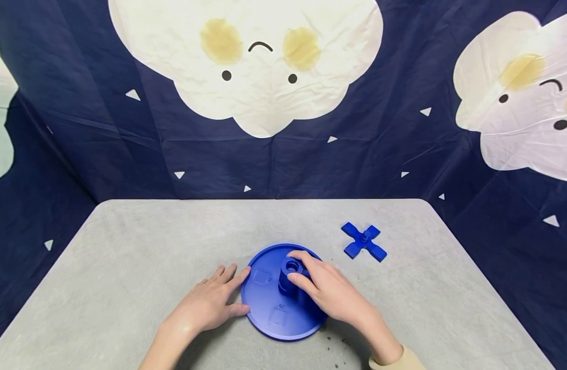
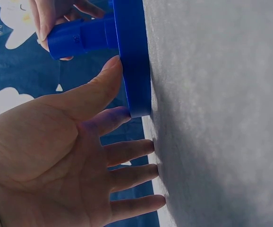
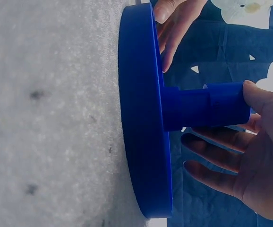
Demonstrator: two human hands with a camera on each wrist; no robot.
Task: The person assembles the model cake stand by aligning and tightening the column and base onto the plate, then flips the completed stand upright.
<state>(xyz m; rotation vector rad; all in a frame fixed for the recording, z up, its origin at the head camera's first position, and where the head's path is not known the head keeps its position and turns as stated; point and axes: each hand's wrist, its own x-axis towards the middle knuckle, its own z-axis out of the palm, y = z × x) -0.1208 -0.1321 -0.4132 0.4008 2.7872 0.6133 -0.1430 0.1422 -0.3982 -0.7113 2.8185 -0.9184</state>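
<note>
Left hand (image 1: 206, 304): fingers spread wide, thumb and index on left rim of blue disc (image 1: 260, 311), mid-desk (image 1: 126, 257). Right hand (image 1: 336, 293): narrow pinch, top of upright blue tube (image 1: 287, 283) on disc. 4-armed blue cross (image 1: 364, 240) nearer back-right corner. Grey desktop, navy cloud-print curtain (image 1: 149, 149) behind.

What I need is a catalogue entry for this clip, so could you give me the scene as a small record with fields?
Left hand: thumb and index finger at the disc's edge
Right hand: pinches the cylinder's upper end
Disc: blue, rimmed, flat on the table
Cylinder: blue, hollow-topped, upright near the disc's middle
Cross-shaped piece: blue, four arms, untouched, beyond the disc to the right
Table: grey
</note>
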